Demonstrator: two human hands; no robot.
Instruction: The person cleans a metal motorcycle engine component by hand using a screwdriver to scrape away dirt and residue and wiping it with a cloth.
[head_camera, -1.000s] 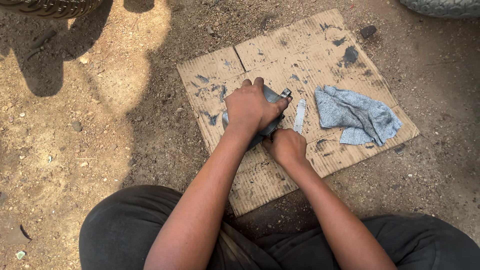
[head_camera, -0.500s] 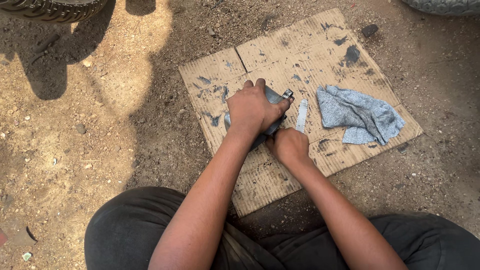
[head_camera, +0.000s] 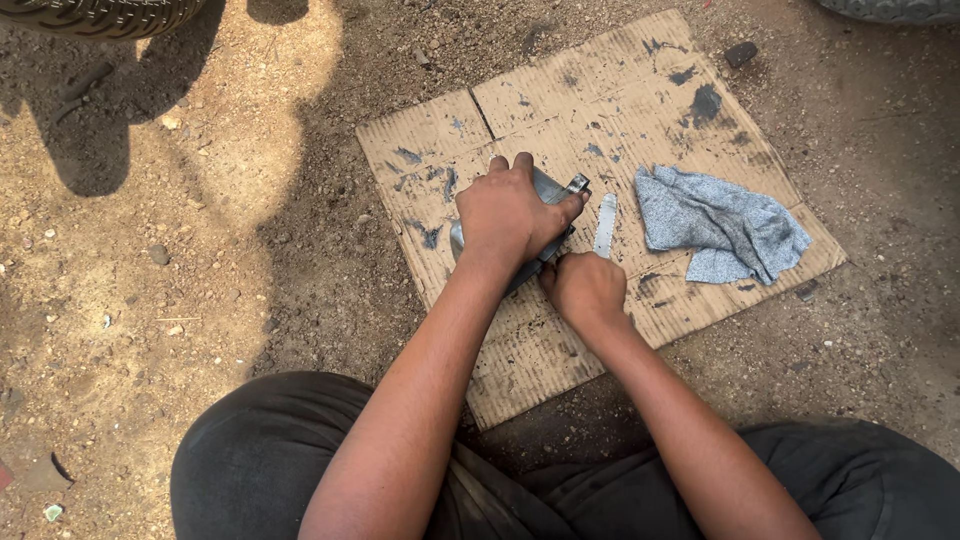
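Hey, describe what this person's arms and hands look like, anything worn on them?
Both arms are bare up to where the frame cuts them off: no sleeves show. The left hand and right hand wear no gloves, and no rings, watch or bands are visible. Dark trousers cover the legs.

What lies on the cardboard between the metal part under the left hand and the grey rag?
In the head view, a slim flat metal strip lies between the metal part and the grey rag.
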